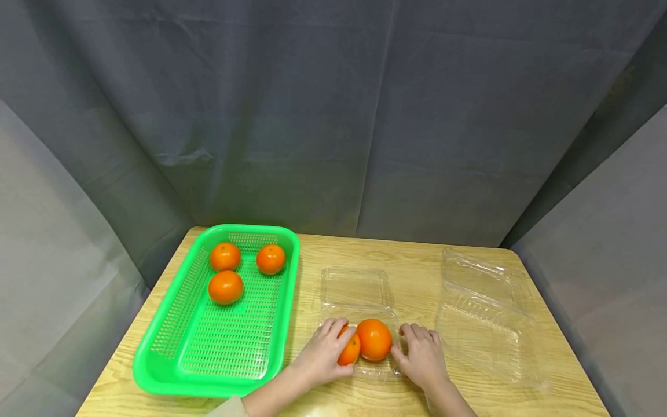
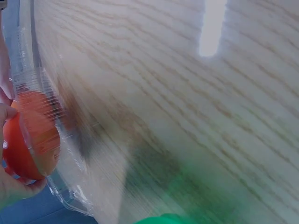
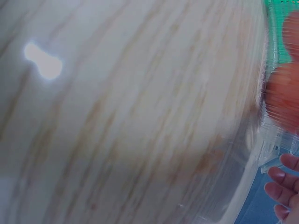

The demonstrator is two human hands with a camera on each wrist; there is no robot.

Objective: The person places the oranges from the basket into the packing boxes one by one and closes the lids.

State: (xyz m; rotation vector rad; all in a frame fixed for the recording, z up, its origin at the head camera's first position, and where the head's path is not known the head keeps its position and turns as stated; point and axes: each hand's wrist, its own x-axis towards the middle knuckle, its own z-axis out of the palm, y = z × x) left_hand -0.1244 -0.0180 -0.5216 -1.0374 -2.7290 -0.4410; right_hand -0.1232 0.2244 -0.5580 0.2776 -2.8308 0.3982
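My left hand (image 1: 327,351) grips an orange (image 1: 351,347) with fingers over its top and thumb low at the front. That fruit sits in the near half of an unfolded clear plastic clamshell box (image 1: 356,286), right up against a second orange (image 1: 374,340). In the left wrist view, the gripped orange (image 2: 28,144) shows behind the ribbed clear wall. Just off the box's right side is my right hand (image 1: 421,354), its fingers loosely bent and holding nothing. The right wrist view has this hand (image 3: 287,184) at its lower right edge, below an orange (image 3: 284,95).
A green plastic basket (image 1: 293,278) on the left has three oranges (image 1: 226,288) in its far part. To the right lies another unfolded clear clamshell box (image 1: 484,324). Grey curtains (image 1: 333,116) rise behind the wooden table (image 1: 411,255) and at both sides.
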